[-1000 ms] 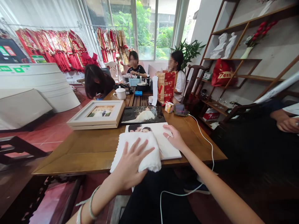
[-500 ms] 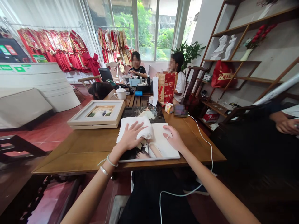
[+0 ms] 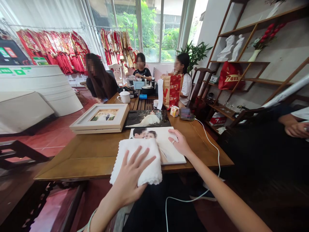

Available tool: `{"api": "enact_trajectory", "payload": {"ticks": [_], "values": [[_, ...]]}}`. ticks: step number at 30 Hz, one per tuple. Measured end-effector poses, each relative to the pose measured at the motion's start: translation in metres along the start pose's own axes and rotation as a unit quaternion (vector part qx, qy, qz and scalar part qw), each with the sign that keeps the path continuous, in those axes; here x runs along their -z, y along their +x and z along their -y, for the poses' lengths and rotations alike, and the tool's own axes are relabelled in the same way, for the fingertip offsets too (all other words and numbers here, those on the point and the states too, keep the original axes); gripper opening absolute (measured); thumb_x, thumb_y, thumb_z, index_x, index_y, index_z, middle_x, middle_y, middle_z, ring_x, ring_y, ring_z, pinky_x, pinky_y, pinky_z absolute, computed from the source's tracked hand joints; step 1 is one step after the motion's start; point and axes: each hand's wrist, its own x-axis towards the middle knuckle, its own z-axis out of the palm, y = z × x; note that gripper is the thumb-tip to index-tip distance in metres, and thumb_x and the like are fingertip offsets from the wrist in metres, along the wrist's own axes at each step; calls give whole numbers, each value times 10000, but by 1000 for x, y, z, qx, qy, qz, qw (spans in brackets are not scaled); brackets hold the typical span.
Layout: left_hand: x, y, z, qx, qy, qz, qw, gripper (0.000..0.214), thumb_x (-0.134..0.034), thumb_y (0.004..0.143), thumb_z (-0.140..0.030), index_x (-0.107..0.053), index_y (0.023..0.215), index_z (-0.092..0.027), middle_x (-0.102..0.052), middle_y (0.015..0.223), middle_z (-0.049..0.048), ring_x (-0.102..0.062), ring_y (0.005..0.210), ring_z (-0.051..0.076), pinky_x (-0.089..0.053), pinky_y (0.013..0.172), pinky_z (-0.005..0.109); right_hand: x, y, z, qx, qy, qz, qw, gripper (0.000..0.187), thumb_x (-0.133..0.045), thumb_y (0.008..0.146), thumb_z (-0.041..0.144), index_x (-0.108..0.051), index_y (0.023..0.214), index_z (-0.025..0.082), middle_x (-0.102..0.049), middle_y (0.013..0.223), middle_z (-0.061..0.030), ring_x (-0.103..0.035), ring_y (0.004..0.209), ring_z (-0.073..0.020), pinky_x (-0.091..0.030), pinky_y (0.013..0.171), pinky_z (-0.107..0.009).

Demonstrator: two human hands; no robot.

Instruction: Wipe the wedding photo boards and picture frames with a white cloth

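My left hand lies flat with fingers spread on a white folded cloth, which covers the near half of a white photo album at the table's front edge. My right hand, a ring on one finger, rests flat with fingers out on the album's right side. The album's cover shows a couple. Behind it lies a dark photo album, and to the left stands a stack of framed pictures.
The wooden table carries a white teapot, a red paper bag, a small carton and a phone with a white cable. Three people sit at the far end. Another person's hand shows at right. Shelves line the right wall.
My left hand pushed the cloth away across the album, then drew it back to the near edge. My right hand stayed put. The person at far left bent low, then sat up.
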Motion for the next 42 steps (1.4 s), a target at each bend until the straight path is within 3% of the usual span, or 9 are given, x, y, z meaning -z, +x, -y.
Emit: {"api": "enact_trajectory", "payload": {"ticks": [5, 11, 17, 23, 27, 36, 39, 42], "values": [[4, 12, 7, 5, -20, 14, 1000, 648, -503, 845, -461, -261, 1442, -392, -206, 1544, -9, -119, 1410, 357, -56, 1089, 635, 0, 0, 0, 1, 8, 2, 1000, 297, -569, 770, 226, -609, 1064, 209, -632, 1156, -97, -577, 1117, -238, -419, 1001, -436], [14, 58, 28, 23, -26, 50, 998, 598, -481, 849, -337, -314, 1422, -368, -244, 1531, -4, -131, 1416, 317, -82, 1074, 664, 0, 0, 1, 4, 0, 7, 1000, 291, -570, 777, 235, -609, 1064, 208, -633, 1160, -102, -580, 1111, -240, -419, 999, -446], [9, 108, 45, 32, -28, 58, 997, 555, -413, 885, -362, -307, 1430, -336, -262, 1524, 12, -136, 1418, 296, -87, 1072, 667, 0, 0, 1, 10, 7, 6, 1000, 287, -577, 782, 250, -610, 1065, 213, -639, 1137, -94, -586, 1097, -238, -429, 987, -439], [6, 135, 46, 55, -8, 67, 996, 550, -393, 896, -364, -305, 1435, -303, -223, 1535, 28, -117, 1418, 314, -75, 1063, 677, 0, 0, 1, 5, 2, 3, 1000, 291, -577, 779, 245, -611, 1067, 214, -644, 1118, -95, -601, 1069, -239, -450, 960, -426], [7, 122, 28, 28, -2, 80, 996, 564, -418, 886, -370, -298, 1436, -330, -188, 1544, 18, -83, 1422, 320, -67, 1060, 684, 0, 1, 2, 9, -2, 4, 1000, 299, -576, 777, 249, -611, 1070, 203, -640, 1125, -107, -596, 1076, -253, -441, 966, -440], [-2, 45, -42, 9, -34, 53, 998, 820, -583, 723, -294, -226, 1457, -370, -64, 1558, -10, 29, 1418, 344, 22, 1069, 681, 0, 0, 2, 13, 7, 4, 1000, 307, -536, 777, 229, -616, 1072, 203, -630, 1152, -110, -566, 1125, -259, -407, 1002, -452], [4, 38, -45, 24, -58, 68, 996, 770, -555, 741, -274, -259, 1442, -391, -97, 1552, -39, -9, 1423, 325, -13, 1086, 664, -1, 0, 2, 11, 7, 3, 1000, 302, -536, 776, 232, -610, 1067, 197, -630, 1146, -111, -568, 1116, -257, -407, 999, -452], [11, 49, -36, 60, -56, 75, 994, 680, -510, 781, -272, -315, 1423, -381, -152, 1544, -43, -54, 1425, 300, -60, 1098, 639, -2, 0, 2, 5, 8, 6, 1000, 296, -546, 774, 227, -605, 1063, 202, -630, 1145, -107, -577, 1101, -250, -416, 989, -446]]}}
